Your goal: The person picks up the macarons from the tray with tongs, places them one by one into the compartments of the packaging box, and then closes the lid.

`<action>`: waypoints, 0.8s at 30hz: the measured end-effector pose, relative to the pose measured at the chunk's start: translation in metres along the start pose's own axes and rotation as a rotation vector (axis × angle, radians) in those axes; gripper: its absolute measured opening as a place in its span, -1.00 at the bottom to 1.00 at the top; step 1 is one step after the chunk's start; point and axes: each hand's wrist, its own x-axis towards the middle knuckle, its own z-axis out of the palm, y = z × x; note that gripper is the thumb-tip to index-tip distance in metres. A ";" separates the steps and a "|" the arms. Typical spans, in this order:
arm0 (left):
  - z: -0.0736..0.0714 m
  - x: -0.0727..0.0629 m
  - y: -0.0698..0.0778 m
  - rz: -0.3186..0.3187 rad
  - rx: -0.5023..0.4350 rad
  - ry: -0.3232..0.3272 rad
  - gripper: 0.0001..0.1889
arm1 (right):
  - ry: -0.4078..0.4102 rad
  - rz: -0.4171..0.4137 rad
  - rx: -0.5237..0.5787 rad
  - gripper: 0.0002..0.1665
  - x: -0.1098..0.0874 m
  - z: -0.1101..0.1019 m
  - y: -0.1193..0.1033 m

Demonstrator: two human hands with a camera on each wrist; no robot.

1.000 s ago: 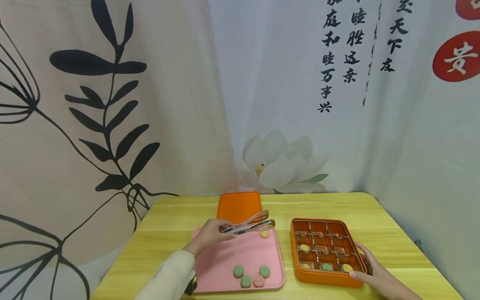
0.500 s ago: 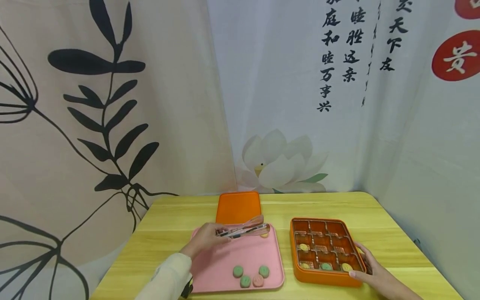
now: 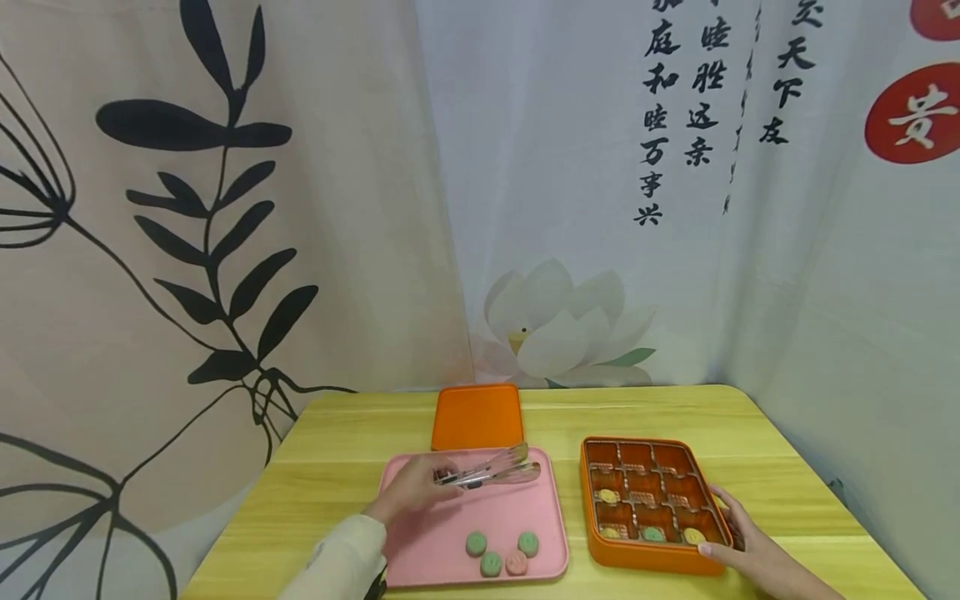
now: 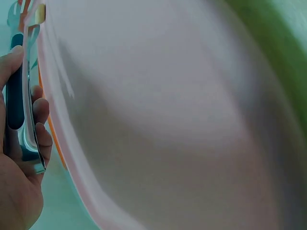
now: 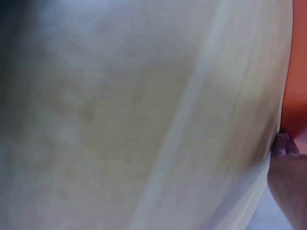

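My left hand (image 3: 416, 487) holds a pair of clear-tipped metal tongs (image 3: 491, 472) over the far part of the pink tray (image 3: 438, 550). In the left wrist view the thumb lies along the dark handle (image 4: 16, 91), fingers curled on the other side. By the tong tips in that view is a small yellow cake (image 4: 41, 13); the tongs cover it in the head view. My right hand (image 3: 742, 537) grips the near right corner of the orange box (image 3: 637, 554), thumb at the front edge, fingers along the side. Several box compartments hold yellow cakes (image 3: 608, 496) and a green one (image 3: 653, 533).
Near the tray's front edge lie three green cakes (image 3: 491, 564) and a pink one (image 3: 517, 562). An orange lid (image 3: 477, 417) lies beyond the tray. The wooden table (image 3: 345, 433) backs onto a printed curtain (image 3: 375, 208).
The left hand and tongs have come down and nearer over the tray, and the tong tips now cover the yellow cake. The right hand and box have stayed put.
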 end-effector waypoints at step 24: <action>0.012 -0.002 0.001 -0.008 0.008 0.014 -0.89 | -0.013 -0.003 0.015 0.03 0.000 0.000 0.000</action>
